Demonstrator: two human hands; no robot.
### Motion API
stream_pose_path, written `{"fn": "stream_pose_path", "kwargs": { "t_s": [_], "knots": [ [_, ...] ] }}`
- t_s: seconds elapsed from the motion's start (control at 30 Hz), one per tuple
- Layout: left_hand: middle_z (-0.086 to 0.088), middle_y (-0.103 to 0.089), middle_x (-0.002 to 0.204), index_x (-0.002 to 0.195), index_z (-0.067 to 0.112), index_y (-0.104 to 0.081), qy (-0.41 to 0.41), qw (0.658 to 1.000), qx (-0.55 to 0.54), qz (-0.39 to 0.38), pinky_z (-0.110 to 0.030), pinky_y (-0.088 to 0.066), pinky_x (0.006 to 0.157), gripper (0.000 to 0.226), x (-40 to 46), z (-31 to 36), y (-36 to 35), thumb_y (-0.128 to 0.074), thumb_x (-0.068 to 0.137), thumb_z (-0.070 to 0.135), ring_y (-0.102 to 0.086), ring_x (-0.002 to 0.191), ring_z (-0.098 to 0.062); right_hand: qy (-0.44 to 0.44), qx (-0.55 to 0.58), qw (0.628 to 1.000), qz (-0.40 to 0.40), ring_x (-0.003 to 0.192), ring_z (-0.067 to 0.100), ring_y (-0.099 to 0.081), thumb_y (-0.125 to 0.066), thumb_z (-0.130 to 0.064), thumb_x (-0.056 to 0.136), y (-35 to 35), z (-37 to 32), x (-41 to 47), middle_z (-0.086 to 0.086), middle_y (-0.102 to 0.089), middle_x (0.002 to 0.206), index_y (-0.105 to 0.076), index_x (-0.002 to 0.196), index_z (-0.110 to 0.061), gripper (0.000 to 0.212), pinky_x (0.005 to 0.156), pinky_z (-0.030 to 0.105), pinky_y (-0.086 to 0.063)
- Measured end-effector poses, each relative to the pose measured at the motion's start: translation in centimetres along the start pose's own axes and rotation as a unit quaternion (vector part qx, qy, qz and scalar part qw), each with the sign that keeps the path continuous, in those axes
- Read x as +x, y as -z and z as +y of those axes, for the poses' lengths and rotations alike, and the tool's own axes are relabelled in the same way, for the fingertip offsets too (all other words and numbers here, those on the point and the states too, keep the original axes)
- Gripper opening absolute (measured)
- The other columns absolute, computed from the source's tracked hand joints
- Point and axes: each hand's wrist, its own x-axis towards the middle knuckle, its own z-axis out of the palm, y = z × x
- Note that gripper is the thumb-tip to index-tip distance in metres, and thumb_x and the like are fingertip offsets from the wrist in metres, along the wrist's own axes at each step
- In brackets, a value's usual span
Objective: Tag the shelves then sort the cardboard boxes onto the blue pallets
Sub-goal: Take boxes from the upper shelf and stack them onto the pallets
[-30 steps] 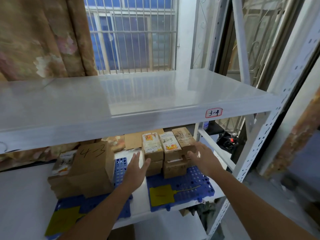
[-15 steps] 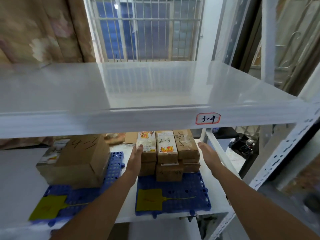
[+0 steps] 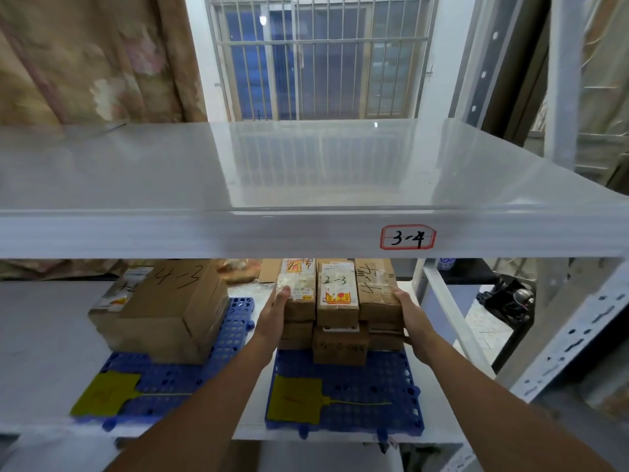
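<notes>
Both hands have moved in. The left hand (image 3: 277, 306) and right hand (image 3: 406, 306) now press the stack of small brown cardboard boxes (image 3: 337, 301) on the blue plastic pallet (image 3: 384, 379), probably squaring it up.

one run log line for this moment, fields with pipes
stage: sorting boxes | left hand: flat on left side of small box stack | right hand: on stack's right side | stack: on right blue pallet | shelf tag: 3-4

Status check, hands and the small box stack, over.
Left hand and right hand flat against the sides of the box stack. Stack sits on the right pallet. Upper shelf overhangs; nothing between.
</notes>
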Motion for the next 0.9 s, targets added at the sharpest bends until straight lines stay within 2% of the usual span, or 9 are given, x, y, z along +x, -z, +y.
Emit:
{"fn": "stream_pose_path", "kwargs": {
  "t_s": [0.1,0.37,0.63,0.77,0.83,0.9],
  "knots": [
    [-0.001,-0.068,0.129,0.132,0.045,-0.062,0.004,1.000,0.002,-0.002,-0.053,-0.052,0.103,0.084,-0.7,0.8,-0.2,-0.058,0.064,0.093,-0.063,0.120,-0.027,-0.002,-0.001,1.000,-0.005,0.093,0.015,-0.064,-0.036,-0.056,0.105,0.3,-0.1,-0.1,0.000,-0.069,0.104,-0.060,0.100,-0.034,0.032,0.068,0.031,-0.049],
    [-0.006,-0.069,0.120,0.133,0.036,-0.062,0.002,1.000,0.004,-0.009,-0.051,-0.057,0.097,0.080,-2.3,2.4,-0.8,-0.054,0.068,0.083,-0.067,0.112,-0.028,-0.003,-0.009,1.000,-0.001,0.095,0.017,-0.064,-0.037,-0.058,0.104,0.1,0.0,-0.2,0.003,-0.069,0.106,-0.059,0.101,-0.033,0.033,0.068,0.032,-0.049],
    [-0.006,-0.068,0.125,0.135,0.038,-0.059,0.003,0.999,0.004,-0.036,-0.049,-0.058,0.095,0.086,-2.3,2.6,-0.5,-0.054,0.065,0.087,-0.068,0.113,-0.027,-0.007,-0.014,1.000,-0.008,0.092,0.017,-0.063,-0.036,-0.058,0.104,0.3,-0.4,-0.6,0.004,-0.068,0.103,-0.058,0.101,-0.032,0.034,0.066,0.031,-0.047],
    [-0.004,-0.070,0.124,0.138,0.038,-0.057,0.004,0.999,-0.003,-0.041,-0.044,-0.061,0.090,0.086,-2.4,2.7,-0.3,-0.056,0.067,0.087,-0.069,0.112,-0.026,0.004,-0.027,1.000,-0.008,0.096,0.015,-0.062,-0.036,-0.060,0.104,0.3,-0.7,-0.8,0.001,-0.068,0.107,-0.059,0.117,-0.031,0.039,0.067,0.029,-0.047],
    [-0.002,-0.067,0.131,0.144,0.041,-0.051,0.005,0.999,0.011,-0.030,-0.047,-0.058,0.096,0.102,-1.4,2.2,-0.1,-0.058,0.059,0.096,-0.066,0.117,-0.025,0.018,-0.037,0.999,-0.009,0.099,0.013,-0.062,-0.036,-0.061,0.103,0.3,-0.8,-0.7,0.000,-0.069,0.111,-0.060,0.127,-0.031,0.046,0.068,0.028,-0.046],
    [0.002,-0.057,0.146,0.151,0.046,-0.041,-0.004,0.999,0.025,-0.028,-0.052,-0.048,0.108,0.112,-0.9,2.3,0.2,-0.056,0.055,0.101,-0.056,0.131,-0.025,0.040,-0.054,0.998,-0.010,0.099,0.007,-0.060,-0.035,-0.059,0.105,0.3,-1.2,-0.9,-0.004,-0.067,0.113,-0.058,0.131,-0.032,0.045,0.068,0.024,-0.044]
  ]
}}
